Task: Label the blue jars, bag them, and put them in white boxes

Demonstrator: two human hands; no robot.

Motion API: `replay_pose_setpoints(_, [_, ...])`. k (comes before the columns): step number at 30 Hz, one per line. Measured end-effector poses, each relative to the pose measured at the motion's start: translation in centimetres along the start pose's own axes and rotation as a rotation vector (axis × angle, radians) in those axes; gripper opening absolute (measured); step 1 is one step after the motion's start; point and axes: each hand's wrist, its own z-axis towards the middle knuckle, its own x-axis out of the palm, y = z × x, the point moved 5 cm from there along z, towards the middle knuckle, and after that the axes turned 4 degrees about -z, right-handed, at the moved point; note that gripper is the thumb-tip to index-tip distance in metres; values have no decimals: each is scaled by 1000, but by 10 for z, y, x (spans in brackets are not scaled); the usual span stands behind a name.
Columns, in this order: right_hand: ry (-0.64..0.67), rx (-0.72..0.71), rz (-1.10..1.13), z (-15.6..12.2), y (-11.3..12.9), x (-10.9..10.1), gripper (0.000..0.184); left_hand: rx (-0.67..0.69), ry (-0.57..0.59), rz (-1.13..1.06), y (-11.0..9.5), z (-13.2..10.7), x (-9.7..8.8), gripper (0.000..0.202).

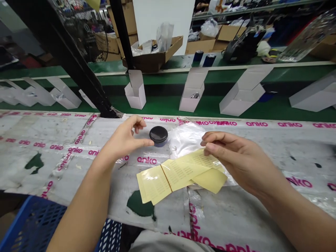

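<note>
A small round black cap-like object (158, 135) sits on the taped worktable (52, 140). My left hand (126, 140) is beside it on the left, fingers curved and apart, thumb tip almost touching it, holding nothing. My right hand (236, 159) pinches the top of a clear plastic bag (183, 138) and a yellow folded leaflet (181, 173) with small print. The leaflet lies spread toward the table's near edge, partly inside the bag.
Behind the table runs a green conveyor belt (207, 105) carrying several open white cartons (135, 94). A black slanted post (78, 66) stands at the table's far left. A blue crate (28, 227) sits below the near edge. Cardboard boxes (154, 54) fill the background.
</note>
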Motion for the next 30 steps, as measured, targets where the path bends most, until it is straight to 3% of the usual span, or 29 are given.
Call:
replay_pose_setpoints(2, [16, 88, 28, -1, 1, 6, 36, 13, 82, -59, 14, 8, 10, 74])
replay_pose_setpoints(3, [46, 132, 38, -1, 3, 11, 37, 22, 138, -102, 19, 10, 18, 78])
replay_pose_setpoints(5, [144, 200, 55, 0, 6, 24, 37, 41, 210, -192, 23, 12, 34, 72])
replay_pose_setpoints(9, [336, 221, 64, 7, 16, 49, 35, 187, 208, -332, 13, 8, 53, 58])
replay_pose_setpoints(14, [373, 212, 16, 16, 13, 59, 33, 296, 247, -341, 5, 2, 70, 57])
replay_pose_setpoints(21, [333, 208, -50, 15, 1, 55, 33, 403, 234, -327, 9, 5, 72, 47])
replay_pose_setpoints(30, [319, 208, -50, 11, 7, 59, 26, 354, 247, -325, 7, 5, 71, 47])
